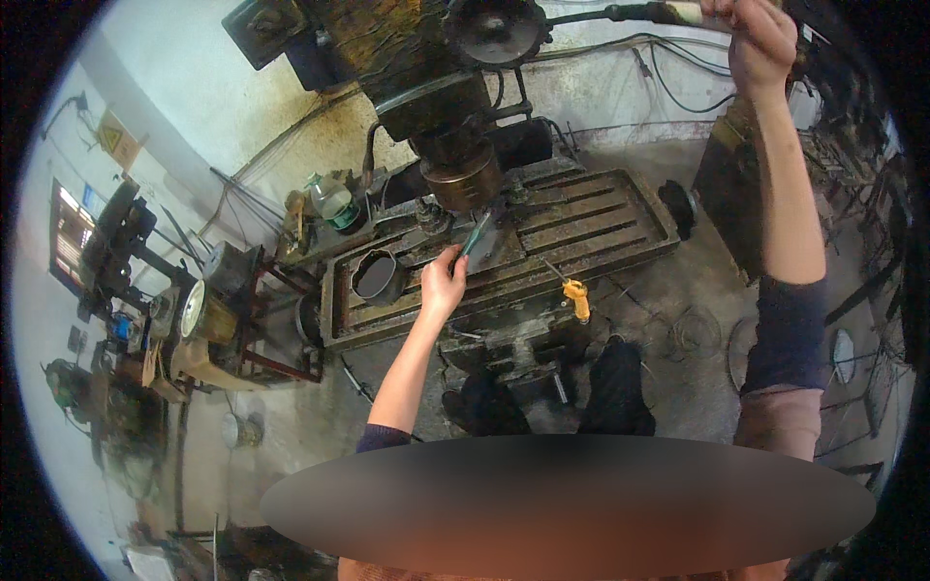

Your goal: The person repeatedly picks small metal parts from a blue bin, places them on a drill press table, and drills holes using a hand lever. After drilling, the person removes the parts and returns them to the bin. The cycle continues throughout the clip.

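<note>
My left hand (444,284) is closed around a slim green tool (474,236). The tool's far end points up at the round metal spindle head (463,178) of a drilling or milling machine; its tip is too small to make out. At the upper right my right hand (763,44), raised, grips the pale end of a long lever (649,13) on the machine's hub. Below the spindle lies the slotted machine table (620,215), dark with grime. Left of my left hand a dark round can (377,277) stands on it.
An orange air blow gun (576,298) hangs at the table's front edge. Behind the table's left end stands a clear plastic bottle (334,202) with a green label. A pale basin (194,309) rests on a bench to the left. Cables and scrap lie on the right floor.
</note>
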The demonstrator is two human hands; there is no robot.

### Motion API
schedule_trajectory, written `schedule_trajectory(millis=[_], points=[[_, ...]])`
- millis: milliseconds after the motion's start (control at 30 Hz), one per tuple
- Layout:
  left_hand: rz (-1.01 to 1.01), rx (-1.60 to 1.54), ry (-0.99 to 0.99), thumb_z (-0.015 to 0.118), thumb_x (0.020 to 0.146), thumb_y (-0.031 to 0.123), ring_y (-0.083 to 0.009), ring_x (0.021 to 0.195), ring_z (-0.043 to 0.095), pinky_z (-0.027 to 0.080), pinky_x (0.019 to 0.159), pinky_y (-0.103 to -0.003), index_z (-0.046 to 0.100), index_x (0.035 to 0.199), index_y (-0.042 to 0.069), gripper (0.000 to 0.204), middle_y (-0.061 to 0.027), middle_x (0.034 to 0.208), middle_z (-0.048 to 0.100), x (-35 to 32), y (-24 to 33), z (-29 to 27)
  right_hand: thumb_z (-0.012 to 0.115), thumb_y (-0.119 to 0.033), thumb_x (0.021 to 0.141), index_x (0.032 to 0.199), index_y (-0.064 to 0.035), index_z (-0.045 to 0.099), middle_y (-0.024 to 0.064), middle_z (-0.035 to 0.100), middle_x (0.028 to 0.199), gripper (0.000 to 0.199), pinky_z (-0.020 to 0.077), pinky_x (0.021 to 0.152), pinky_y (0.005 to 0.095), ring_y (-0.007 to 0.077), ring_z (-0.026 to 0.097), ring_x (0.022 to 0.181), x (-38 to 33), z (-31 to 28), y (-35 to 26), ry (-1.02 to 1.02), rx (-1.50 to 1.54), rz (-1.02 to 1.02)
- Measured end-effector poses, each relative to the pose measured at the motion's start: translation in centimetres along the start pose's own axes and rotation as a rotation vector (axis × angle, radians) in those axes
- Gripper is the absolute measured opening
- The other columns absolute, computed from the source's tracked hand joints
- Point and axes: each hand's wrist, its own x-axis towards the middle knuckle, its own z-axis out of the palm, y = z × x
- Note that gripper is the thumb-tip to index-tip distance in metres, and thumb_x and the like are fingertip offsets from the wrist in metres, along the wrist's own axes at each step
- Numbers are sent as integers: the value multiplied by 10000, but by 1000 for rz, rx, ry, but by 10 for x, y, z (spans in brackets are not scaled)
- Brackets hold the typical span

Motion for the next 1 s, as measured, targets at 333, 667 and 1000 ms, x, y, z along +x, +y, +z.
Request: schedule_trajectory(millis=[333,667,1000], points=[[43,402,71,581,788,193,-352,620,606,483,558,-444,619,1009,76,252,-174,701,624,-10,-24,-2,491,-153,801,595,-1,549,75,553,587,263,388,499,233,122,524,548,20,107,-79,-193,-376,-51],[101,327,118,597,797,159,-343,687,615,488,592,-414,609,1039,49,266,-178,785,632,-59,-37,-80,492,-188,799,1123,92,504,173,569,1061,429,338,985,399,282,546,993,-69,100,-85,80,-287,-165],[-224,737,11,594,792,212,-326,690,607,475,581,-427,500,1191,86,429,-158,826,573,-66,-95,-112,599,-96,690,998,24,622,75,644,925,332,464,762,294,163,591,846,-498,42,-33,-328,-343,1316]])
